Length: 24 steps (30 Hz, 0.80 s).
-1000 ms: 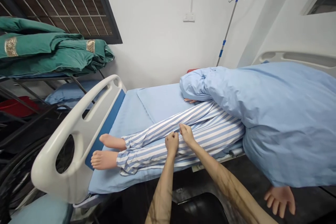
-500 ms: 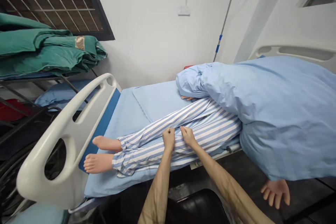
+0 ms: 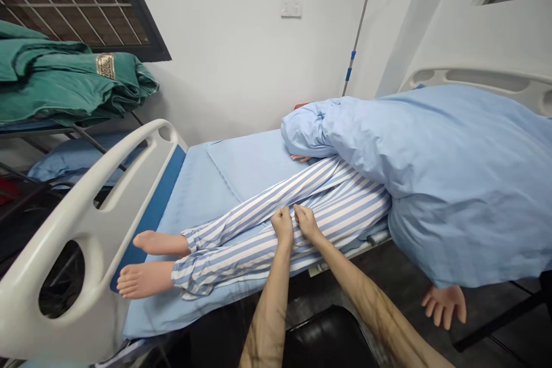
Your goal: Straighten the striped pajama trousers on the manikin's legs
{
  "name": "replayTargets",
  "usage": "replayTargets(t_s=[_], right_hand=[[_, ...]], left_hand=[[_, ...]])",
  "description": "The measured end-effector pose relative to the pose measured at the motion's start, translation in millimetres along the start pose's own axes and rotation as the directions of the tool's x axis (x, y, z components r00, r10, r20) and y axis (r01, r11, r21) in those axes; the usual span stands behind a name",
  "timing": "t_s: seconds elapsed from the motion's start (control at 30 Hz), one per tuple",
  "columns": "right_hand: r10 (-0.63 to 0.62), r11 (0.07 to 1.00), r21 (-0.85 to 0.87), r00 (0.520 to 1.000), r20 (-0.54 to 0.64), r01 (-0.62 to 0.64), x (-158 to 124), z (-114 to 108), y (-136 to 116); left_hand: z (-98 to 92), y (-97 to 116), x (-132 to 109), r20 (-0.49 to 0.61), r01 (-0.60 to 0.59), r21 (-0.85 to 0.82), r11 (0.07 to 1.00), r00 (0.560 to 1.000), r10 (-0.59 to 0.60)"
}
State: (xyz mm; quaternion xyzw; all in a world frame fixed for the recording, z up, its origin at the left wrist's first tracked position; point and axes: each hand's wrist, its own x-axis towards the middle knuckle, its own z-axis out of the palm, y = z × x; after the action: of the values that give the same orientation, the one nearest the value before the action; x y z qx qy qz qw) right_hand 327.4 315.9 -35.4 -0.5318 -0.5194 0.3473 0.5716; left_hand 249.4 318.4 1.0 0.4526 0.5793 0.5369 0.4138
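My left hand (image 3: 282, 225) and right hand (image 3: 307, 222) are closed on the striped pyjama trousers (image 3: 345, 201) of a manikin (image 3: 157, 243) lying on a hospital bed (image 3: 185, 213) — bare feet (image 3: 144, 279) by the white footboard (image 3: 77, 230), a blue duvet (image 3: 452, 184) over its upper body, one manikin hand (image 3: 444, 305) dangling below the bed's edge.

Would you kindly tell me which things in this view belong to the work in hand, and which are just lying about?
In use: left hand, right hand, both on the striped pyjama trousers of the manikin.
Just lying about: folded green quilts, drip stand, white bed footboard.
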Motion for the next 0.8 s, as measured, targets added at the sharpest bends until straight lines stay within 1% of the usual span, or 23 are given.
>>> replayTargets(t_s=[0.07, 0.13, 0.23, 0.3, 0.37, 0.43, 0.5, 0.57, 0.6, 0.67, 0.73, 0.8], right_hand=[[0.003, 1.0, 0.018, 0.999, -0.039, -0.003, 0.9, -0.1, -0.1], [0.014, 0.999, 0.036, 0.999, -0.04, -0.013, 2.2, 0.4, -0.6], [0.024, 0.999, 0.029, 0.999, 0.026, -0.025, 4.3, -0.4, -6.9], [-0.01, 1.0, -0.022, 0.997, 0.075, 0.012, 5.8, -5.0, -17.7], [-0.061, 0.994, -0.085, 0.992, 0.111, 0.07, 8.0, -14.3, -33.4], [-0.103, 0.986, -0.117, 0.989, 0.11, 0.115, 12.0, -27.3, -49.0], [-0.125, 0.985, -0.112, 0.989, 0.08, 0.133, 16.9, -40.6, -57.0], [-0.111, 0.989, -0.1, 0.993, 0.026, 0.113, 20.3, -50.6, -52.5], [-0.094, 0.989, -0.11, 0.996, 0.002, 0.094, 20.6, -53.7, -45.9], [-0.076, 0.98, -0.185, 0.997, -0.025, 0.07, 18.7, -55.5, -28.0], [-0.089, 0.953, -0.292, 0.996, -0.016, 0.081, 15.3, -53.2, -11.4], [-0.105, 0.925, -0.367, 0.994, 0.003, 0.099, 12.9, -50.0, -2.0]], left_hand=[[3.7, -15.0, -3.0, -0.012, -0.056, 0.22, 0.974, 0.998, 0.06], [4.6, -23.3, -3.5, 0.002, -0.087, 0.345, 0.935, 0.996, 0.092], [2.4, -25.9, -1.7, 0.041, -0.127, 0.368, 0.921, 0.992, 0.121], [1.0, -25.1, -1.2, 0.055, -0.152, 0.367, 0.918, 0.988, 0.142], [0.9, -24.5, -2.0, 0.058, -0.152, 0.38, 0.912, 0.988, 0.141], [2.0, -24.4, -3.5, 0.057, -0.144, 0.393, 0.908, 0.99, 0.132], [3.2, -24.7, -4.6, 0.051, -0.143, 0.389, 0.91, 0.99, 0.133], [3.9, -25.4, -5.0, 0.051, -0.144, 0.383, 0.912, 0.99, 0.135], [4.0, -25.9, -5.1, 0.053, -0.145, 0.384, 0.912, 0.989, 0.135], [3.8, -27.1, -5.1, 0.058, -0.141, 0.393, 0.909, 0.99, 0.128], [3.9, -28.4, -4.9, 0.068, -0.137, 0.404, 0.905, 0.991, 0.119], [5.2, -29.7, -4.2, 0.083, -0.136, 0.412, 0.901, 0.99, 0.111]])
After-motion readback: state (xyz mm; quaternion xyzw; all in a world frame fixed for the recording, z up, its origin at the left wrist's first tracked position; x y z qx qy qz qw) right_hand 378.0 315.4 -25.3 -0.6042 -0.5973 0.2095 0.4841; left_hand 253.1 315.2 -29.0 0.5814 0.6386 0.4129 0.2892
